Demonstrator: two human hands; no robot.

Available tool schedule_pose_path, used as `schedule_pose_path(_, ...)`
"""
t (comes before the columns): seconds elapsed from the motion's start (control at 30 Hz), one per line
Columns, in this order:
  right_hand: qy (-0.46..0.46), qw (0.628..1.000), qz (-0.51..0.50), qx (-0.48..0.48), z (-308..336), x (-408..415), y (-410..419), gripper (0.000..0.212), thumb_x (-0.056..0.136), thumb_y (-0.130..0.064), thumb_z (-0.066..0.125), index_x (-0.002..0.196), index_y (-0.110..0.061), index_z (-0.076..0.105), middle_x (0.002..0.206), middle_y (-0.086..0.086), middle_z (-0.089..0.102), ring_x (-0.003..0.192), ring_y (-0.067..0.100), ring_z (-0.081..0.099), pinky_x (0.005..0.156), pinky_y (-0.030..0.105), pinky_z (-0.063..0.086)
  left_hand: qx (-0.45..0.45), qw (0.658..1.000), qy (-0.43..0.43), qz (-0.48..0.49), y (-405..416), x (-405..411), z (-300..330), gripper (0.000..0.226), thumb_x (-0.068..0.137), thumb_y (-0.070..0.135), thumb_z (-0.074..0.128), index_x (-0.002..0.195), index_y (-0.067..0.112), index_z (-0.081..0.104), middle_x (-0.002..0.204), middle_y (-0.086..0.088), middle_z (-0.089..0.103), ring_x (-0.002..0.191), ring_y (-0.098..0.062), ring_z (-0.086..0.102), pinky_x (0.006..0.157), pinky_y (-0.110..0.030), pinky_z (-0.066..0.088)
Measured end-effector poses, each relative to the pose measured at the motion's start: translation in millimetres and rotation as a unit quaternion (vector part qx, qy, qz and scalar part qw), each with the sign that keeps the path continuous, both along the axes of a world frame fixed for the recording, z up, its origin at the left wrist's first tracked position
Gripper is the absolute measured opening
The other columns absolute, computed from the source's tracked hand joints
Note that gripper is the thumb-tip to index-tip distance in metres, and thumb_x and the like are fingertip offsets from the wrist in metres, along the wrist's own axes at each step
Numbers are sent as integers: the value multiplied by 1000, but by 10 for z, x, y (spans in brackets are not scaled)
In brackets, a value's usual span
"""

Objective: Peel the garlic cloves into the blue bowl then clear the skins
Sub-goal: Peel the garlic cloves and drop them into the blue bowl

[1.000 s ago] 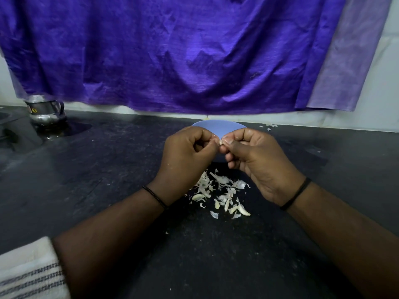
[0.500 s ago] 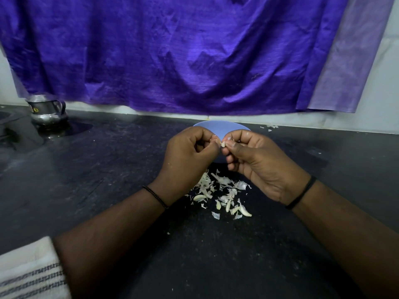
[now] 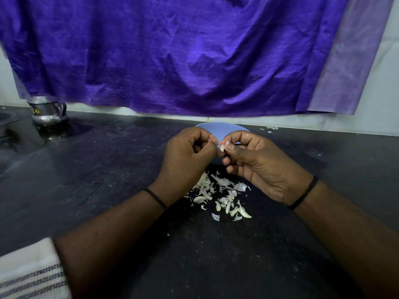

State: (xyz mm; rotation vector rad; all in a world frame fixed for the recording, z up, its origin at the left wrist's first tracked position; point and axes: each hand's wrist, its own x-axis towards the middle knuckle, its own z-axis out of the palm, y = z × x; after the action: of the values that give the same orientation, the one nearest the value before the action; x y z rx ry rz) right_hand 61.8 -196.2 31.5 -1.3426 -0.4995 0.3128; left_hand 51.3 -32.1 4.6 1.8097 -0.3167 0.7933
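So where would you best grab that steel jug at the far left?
Take the jug by its side handle, coming from the right: the handle sticks out that way, and the body is rounded, shiny and probably slippery.

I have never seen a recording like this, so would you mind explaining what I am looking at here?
There is no machine: a camera worn on a person's head looks forward and down at their own bare hands. The left hand and right hand together pinch a small garlic clove, peeling it. Behind them sits the blue bowl, mostly hidden. A pile of skins lies on the dark counter. A steel jug stands far left, below a purple cloth.
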Motion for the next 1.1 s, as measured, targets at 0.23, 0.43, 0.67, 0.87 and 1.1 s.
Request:
schedule_pose_path(0.23,7,1000,2,12,26,5,-27,21,77,-6,66,99,-7,62,82,8,70,68,13,62,61,21,55,13,1000,-1,16,18,10,-9,20,90,11,65,77,25,65,63,8,60,54,-8,54,53,-25,43)
schedule_pose_path(0.43,1,1000,-9,25,40,13,-35,27,75,-1,68,101,-4,61,83,11,72,73,16,67,68,25,58,12,1000,0,-2,17,-6,4,22,92,13,64,80,30,66,65,10,59,55,-9,55,55,-27,44)
schedule_pose_path(0.67,-9,999,-37,38,59,32,-58,28,71,-1,69,99,-2,64,89,15,72,77,16,69,72,26,59,21,1000,-8,0,18,-23,20,25,90,10,63,80,32,65,69,12,60,53,-7,54,54,-24,42)
schedule_pose_path(0.87,-4,998,-45,42,73,29,-53,28,71,-2,67,98,-2,64,79,10,72,72,14,69,69,24,60,31,999,-41,-9,0,-31,37,7,82,28,70,80,34,67,77,7,63,55,-3,54,54,-20,43)
schedule_pose_path(1.1,-2,998,-65,28,56,19,-44,15,86,-1,63,101,-2,63,77,10,69,68,12,67,65,23,59,28,998,-60,-18,15,-41,35,15,80,17,79,84,30,72,77,8,64,58,-2,55,56,-16,44)
